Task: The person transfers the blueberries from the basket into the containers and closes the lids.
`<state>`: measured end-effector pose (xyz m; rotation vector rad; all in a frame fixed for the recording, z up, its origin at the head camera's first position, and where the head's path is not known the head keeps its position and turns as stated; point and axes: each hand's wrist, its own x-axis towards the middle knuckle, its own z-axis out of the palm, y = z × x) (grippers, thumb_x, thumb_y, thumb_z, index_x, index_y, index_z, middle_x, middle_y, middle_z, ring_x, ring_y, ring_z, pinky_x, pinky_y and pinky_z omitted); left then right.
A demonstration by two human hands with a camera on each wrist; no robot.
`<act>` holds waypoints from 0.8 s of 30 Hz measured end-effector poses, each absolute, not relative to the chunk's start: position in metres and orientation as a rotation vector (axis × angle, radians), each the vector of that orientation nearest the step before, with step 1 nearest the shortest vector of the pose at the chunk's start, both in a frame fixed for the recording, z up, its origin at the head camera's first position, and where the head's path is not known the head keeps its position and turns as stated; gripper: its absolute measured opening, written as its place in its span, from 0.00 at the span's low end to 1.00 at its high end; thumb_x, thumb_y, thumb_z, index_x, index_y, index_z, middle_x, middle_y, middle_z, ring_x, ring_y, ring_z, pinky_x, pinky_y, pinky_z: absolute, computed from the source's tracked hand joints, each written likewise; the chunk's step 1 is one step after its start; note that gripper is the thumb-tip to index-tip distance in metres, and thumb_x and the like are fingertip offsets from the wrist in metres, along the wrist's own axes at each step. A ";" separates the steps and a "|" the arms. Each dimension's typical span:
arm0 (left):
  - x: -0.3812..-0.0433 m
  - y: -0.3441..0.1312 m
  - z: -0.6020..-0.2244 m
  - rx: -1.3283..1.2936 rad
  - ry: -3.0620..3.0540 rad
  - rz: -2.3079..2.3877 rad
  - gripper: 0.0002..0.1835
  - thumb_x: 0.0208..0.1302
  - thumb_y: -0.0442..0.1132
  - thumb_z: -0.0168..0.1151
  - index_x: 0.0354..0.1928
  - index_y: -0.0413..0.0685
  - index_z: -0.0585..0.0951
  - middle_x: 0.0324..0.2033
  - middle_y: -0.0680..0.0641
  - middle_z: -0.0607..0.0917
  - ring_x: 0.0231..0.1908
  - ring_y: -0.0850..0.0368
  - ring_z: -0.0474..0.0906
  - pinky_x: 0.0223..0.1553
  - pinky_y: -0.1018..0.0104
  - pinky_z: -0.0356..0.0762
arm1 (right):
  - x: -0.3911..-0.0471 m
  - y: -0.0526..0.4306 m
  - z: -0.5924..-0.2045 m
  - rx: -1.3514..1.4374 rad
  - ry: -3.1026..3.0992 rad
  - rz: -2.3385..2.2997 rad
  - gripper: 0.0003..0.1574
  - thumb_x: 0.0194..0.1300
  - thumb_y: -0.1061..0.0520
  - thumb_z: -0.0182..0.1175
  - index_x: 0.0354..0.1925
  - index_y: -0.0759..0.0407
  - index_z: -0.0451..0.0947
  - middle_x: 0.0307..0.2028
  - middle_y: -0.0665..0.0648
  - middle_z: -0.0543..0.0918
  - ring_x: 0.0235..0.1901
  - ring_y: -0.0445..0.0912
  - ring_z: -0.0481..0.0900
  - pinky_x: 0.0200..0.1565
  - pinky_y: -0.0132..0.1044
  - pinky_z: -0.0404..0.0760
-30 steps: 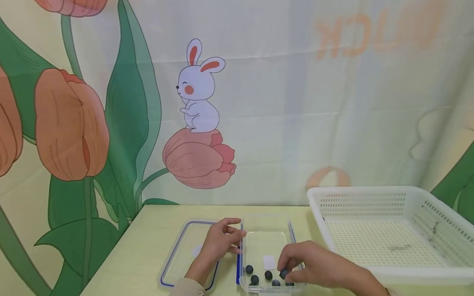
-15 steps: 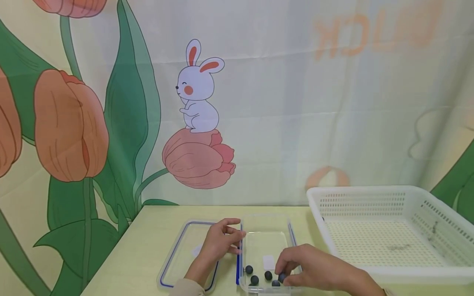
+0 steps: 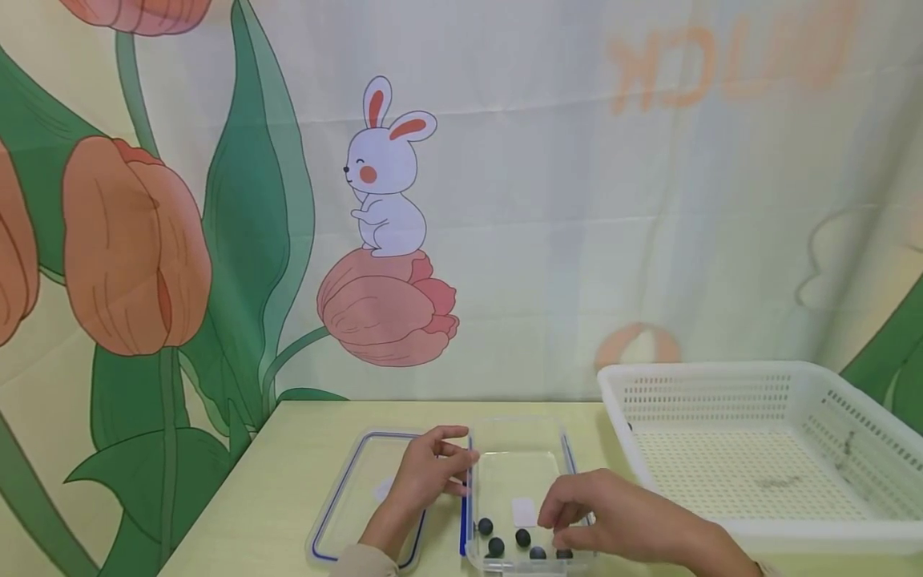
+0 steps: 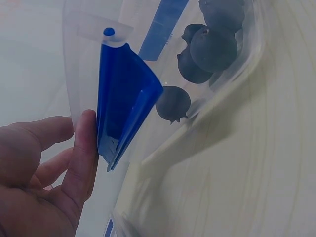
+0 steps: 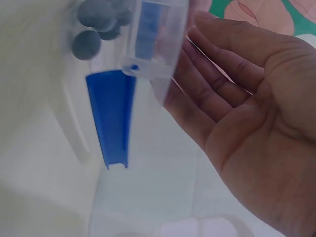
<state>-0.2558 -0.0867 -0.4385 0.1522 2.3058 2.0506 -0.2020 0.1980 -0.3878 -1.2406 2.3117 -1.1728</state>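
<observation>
A clear plastic food box (image 3: 515,473) with blue side latches stands uncovered on the table. Several blueberries (image 3: 522,538) lie spread over its near end; in the left wrist view one blueberry (image 4: 173,103) shows its crown through the wall. Against the box's left side rest the fingers of my left hand (image 3: 427,473), beside a hanging blue latch (image 4: 126,94). My right hand (image 3: 609,513) hovers at the near right corner, fingers loosely bent and nothing between them. Just below its fingertips sits another blueberry (image 3: 565,554). The right wrist view shows this side's latch (image 5: 111,113) hanging down.
Left of the box lies its clear lid (image 3: 356,505) with a blue seal, partly behind my left hand. A large white plastic basket (image 3: 721,533) occupies the right of the table (image 3: 245,513). A printed curtain (image 3: 519,240) hangs behind.
My right hand held a blueberry, lowered it a little leftward into the box, and let it go. It has since drawn slightly up and right. The left hand stays put.
</observation>
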 end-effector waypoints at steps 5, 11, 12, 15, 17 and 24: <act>-0.257 -0.086 -0.436 0.147 2.303 2.056 0.28 0.69 0.32 0.73 0.68 0.33 0.77 0.38 0.42 0.84 0.31 0.54 0.85 0.30 0.59 0.92 | -0.204 0.211 -0.372 -1.283 2.384 -1.187 0.07 0.75 0.56 0.68 0.50 0.49 0.83 0.44 0.42 0.86 0.44 0.38 0.86 0.45 0.36 0.89; -0.259 -0.084 -0.435 0.142 2.301 2.054 0.28 0.69 0.32 0.73 0.68 0.33 0.77 0.39 0.42 0.84 0.30 0.55 0.84 0.30 0.59 0.92 | -0.211 0.233 -0.348 -1.336 2.522 -1.256 0.10 0.74 0.56 0.69 0.51 0.47 0.83 0.46 0.44 0.87 0.44 0.41 0.88 0.45 0.36 0.90; -0.260 -0.083 -0.435 0.136 2.302 2.053 0.28 0.69 0.32 0.73 0.68 0.33 0.77 0.39 0.42 0.84 0.30 0.55 0.84 0.30 0.59 0.92 | -0.213 0.237 -0.343 -1.344 2.550 -1.259 0.10 0.74 0.57 0.70 0.51 0.47 0.83 0.46 0.44 0.87 0.44 0.41 0.88 0.45 0.36 0.90; -0.261 -0.082 -0.434 0.124 2.313 2.048 0.28 0.69 0.32 0.73 0.68 0.34 0.77 0.38 0.42 0.84 0.31 0.55 0.84 0.30 0.59 0.92 | -0.222 0.250 -0.329 -1.358 2.630 -1.233 0.11 0.73 0.57 0.70 0.50 0.46 0.83 0.45 0.44 0.88 0.44 0.40 0.88 0.46 0.35 0.89; -0.261 -0.082 -0.434 0.113 2.318 2.048 0.28 0.69 0.32 0.73 0.68 0.34 0.78 0.38 0.43 0.84 0.31 0.55 0.84 0.30 0.59 0.92 | -0.229 0.258 -0.319 -1.334 2.657 -1.217 0.11 0.72 0.59 0.70 0.50 0.47 0.84 0.45 0.44 0.88 0.44 0.39 0.88 0.46 0.35 0.89; -0.264 -0.080 -0.431 0.090 2.320 2.044 0.28 0.69 0.32 0.73 0.68 0.34 0.77 0.39 0.42 0.84 0.31 0.55 0.84 0.30 0.59 0.92 | -0.256 0.285 -0.292 -1.101 2.729 -1.152 0.10 0.73 0.58 0.70 0.50 0.53 0.84 0.44 0.46 0.89 0.43 0.42 0.88 0.45 0.35 0.89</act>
